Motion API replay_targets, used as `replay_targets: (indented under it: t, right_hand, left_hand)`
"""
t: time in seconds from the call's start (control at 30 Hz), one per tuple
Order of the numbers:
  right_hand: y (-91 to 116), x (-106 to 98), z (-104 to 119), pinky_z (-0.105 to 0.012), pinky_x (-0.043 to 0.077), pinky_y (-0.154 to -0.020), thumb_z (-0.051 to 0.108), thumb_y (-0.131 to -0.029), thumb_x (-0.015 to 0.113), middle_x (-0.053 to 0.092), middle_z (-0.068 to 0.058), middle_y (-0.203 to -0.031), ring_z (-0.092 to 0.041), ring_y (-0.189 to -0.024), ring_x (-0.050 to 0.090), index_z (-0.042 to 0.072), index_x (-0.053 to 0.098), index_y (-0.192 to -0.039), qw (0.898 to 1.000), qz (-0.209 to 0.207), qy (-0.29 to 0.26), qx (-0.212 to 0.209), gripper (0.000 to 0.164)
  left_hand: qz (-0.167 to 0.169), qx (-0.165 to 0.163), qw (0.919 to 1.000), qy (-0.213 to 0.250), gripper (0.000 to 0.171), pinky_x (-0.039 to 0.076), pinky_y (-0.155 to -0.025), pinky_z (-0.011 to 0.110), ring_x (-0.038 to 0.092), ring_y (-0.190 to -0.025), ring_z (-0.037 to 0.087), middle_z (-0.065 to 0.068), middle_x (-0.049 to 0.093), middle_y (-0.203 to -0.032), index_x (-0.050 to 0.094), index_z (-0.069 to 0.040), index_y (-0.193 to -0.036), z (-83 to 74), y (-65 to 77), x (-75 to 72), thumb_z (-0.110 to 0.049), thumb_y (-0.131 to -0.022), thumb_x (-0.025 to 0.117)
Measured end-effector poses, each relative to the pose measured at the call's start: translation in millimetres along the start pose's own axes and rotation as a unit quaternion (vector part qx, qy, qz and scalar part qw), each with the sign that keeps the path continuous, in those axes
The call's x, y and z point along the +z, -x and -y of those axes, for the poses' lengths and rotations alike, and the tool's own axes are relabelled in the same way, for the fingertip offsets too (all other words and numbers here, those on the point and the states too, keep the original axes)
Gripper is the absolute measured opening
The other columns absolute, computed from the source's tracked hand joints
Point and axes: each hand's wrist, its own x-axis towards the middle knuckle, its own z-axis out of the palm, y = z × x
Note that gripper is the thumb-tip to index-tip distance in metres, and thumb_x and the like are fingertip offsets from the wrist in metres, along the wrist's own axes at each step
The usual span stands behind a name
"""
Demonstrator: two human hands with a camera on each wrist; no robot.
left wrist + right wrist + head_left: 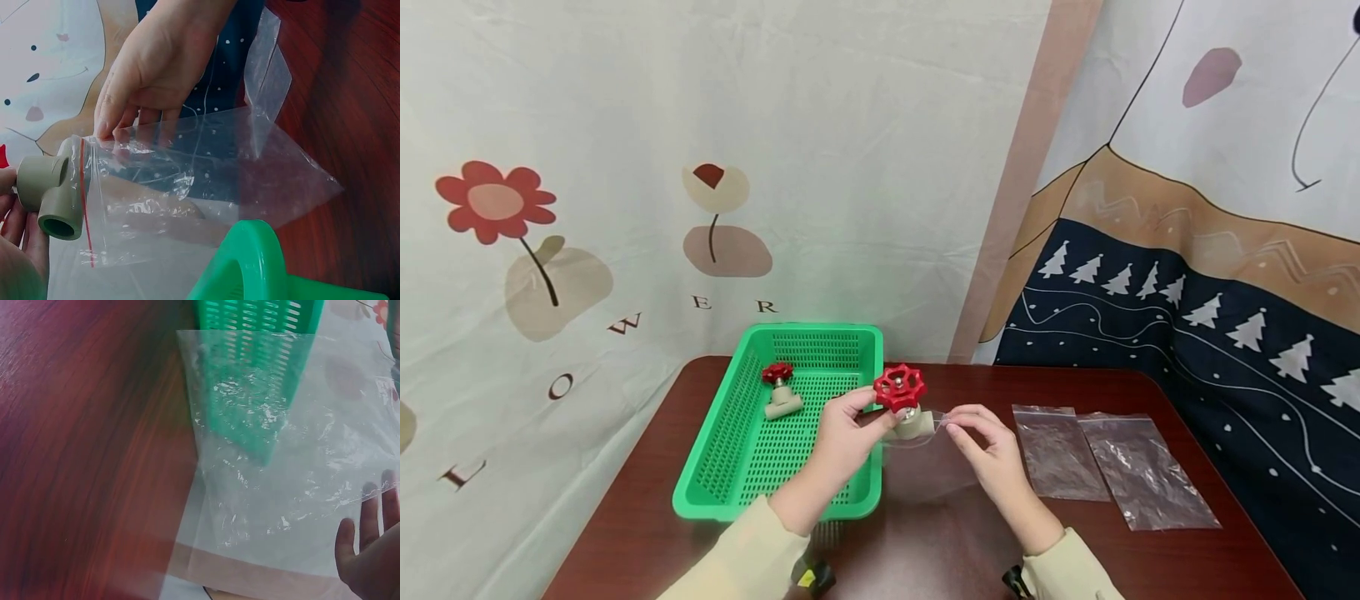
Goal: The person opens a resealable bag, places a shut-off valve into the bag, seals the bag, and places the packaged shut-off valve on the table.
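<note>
My left hand (838,429) grips a stop valve (916,424) with a beige pipe body and a red handwheel (899,386), beside the basket's right rim. A clear zip bag (162,212) with a red line along its mouth hangs from my right hand (988,446), whose thumb and fingers pinch the mouth's edge. One pipe end of the valve overlaps the bag's mouth in the left wrist view. The rest of the bag spreads out flat and see-through in the right wrist view, where part of my right hand (375,556) shows at the lower right.
A green perforated basket (700,467) stands on the dark red table (940,542) to the left, with a second red-wheeled valve (784,403) in it. Two clear zip bags, one nearer (1150,475) and one further left (1060,454), lie on the right. A printed curtain (880,167) hangs behind.
</note>
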Motion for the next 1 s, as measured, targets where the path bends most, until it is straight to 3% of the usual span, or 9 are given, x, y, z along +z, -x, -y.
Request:
replay_targets:
  t: [0.2,0.37,0.47,0.73,1.0]
  right_hand:
    - [1.0,2.2,-8.3,-0.016,0.053,-0.075,-0.003,-0.083,0.067,0.069,-0.017,-0.092,-0.009,-0.085,0.063,-0.003,0.067,-0.098,1.0,0.005,-0.014,0.007,0.014]
    - [2.8,8.1,-27.7,-0.016,0.052,-0.075,-0.002,-0.083,0.068,0.069,-0.01,-0.09,-0.006,-0.085,0.062,0.004,0.069,-0.096,0.999,-0.023,-0.027,0.027,0.015]
    - [3.5,10.8,-32.4,-0.018,0.052,-0.074,0.002,-0.085,0.068,0.069,-0.007,-0.089,-0.007,-0.084,0.063,0.007,0.069,-0.096,0.997,-0.039,-0.051,0.049,0.012]
    - [4.3,12.1,-28.1,-0.02,0.053,-0.078,0.006,-0.09,0.062,0.068,-0.018,-0.09,-0.016,-0.086,0.066,0.0,0.064,-0.099,0.992,-0.035,-0.11,0.059,0.011]
    - [5.2,11.9,-26.3,-0.019,0.052,-0.082,0.003,-0.091,0.059,0.066,-0.023,-0.097,-0.023,-0.093,0.064,0.0,0.063,-0.103,0.99,-0.03,-0.122,0.063,0.013]
  left_hand:
    - [0.0,0.003,1.0,-0.001,0.029,0.056,-0.078,0.029,0.069,-0.095,0.028,0.018,0.067,-0.111,0.071,0.001,-0.105,-0.3,1.1,-0.2,-0.003,-0.077,0.076]
    - [0.001,0.001,1.0,-0.003,0.028,0.056,-0.078,0.03,0.069,-0.094,0.028,0.018,0.068,-0.11,0.071,0.001,-0.105,0.2,1.3,0.1,-0.003,-0.077,0.076]
    - [-0.004,-0.005,1.0,0.004,0.029,0.056,-0.078,0.029,0.069,-0.094,0.026,0.017,0.068,-0.11,0.071,0.0,-0.104,-0.1,1.6,0.6,-0.004,-0.076,0.076]
    - [-0.011,-0.011,0.9997,0.019,0.031,0.056,-0.078,0.03,0.069,-0.094,0.025,0.019,0.066,-0.112,0.069,0.002,-0.108,1.7,1.6,1.4,0.001,-0.077,0.074]
    - [-0.001,-0.003,1.0,0.009,0.031,0.055,-0.079,0.031,0.067,-0.098,0.029,0.018,0.066,-0.115,0.07,0.001,-0.108,5.4,2.2,1.1,-0.003,-0.078,0.075]
